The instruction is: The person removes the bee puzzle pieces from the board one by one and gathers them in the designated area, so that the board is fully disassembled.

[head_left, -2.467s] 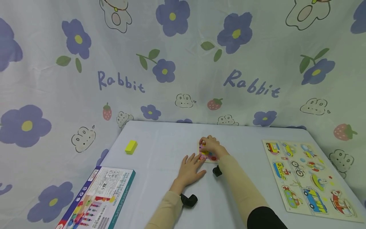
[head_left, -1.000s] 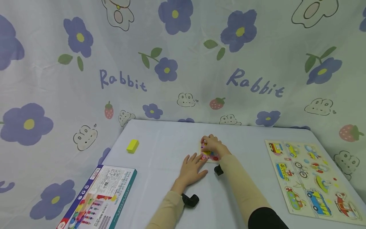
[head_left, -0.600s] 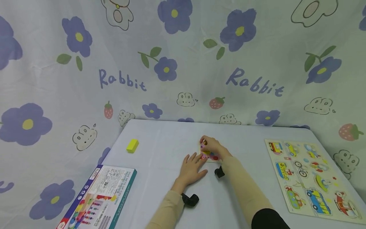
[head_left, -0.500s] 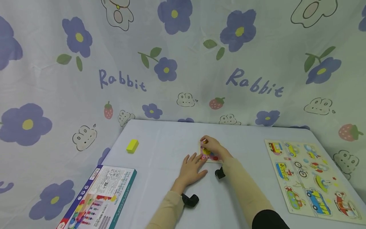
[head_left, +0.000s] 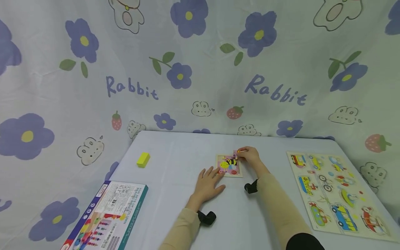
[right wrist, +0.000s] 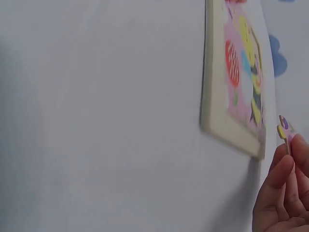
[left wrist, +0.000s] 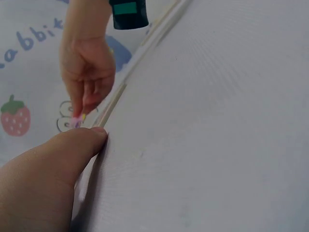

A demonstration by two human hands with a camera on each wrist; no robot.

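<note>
A small jigsaw puzzle (head_left: 237,171) with a bee and a red spotted shape on pink lies in a pale wooden frame mid-table. My left hand (head_left: 206,184) lies spread flat, its fingertips touching the frame's lower left corner. Just off the frame's upper right corner, my right hand (head_left: 251,157) pinches a small pink puzzle piece (head_left: 235,152) between thumb and fingers. In the right wrist view the piece (right wrist: 286,129) shows purple and yellow marks and stands apart from the frame. The left wrist view shows a left-hand digit (left wrist: 63,150) against the frame edge.
To the far left sits a yellow block (head_left: 143,160). A printed flat box (head_left: 120,198) lies at the near left. At the right is a large wooden vehicle puzzle board (head_left: 339,194). A patterned curtain (head_left: 200,69) hangs behind the white table (head_left: 175,152).
My right hand has moved right from over the puzzle to its upper right corner, with a piece in its fingers. The bee picture is uncovered. My left hand has stayed in place.
</note>
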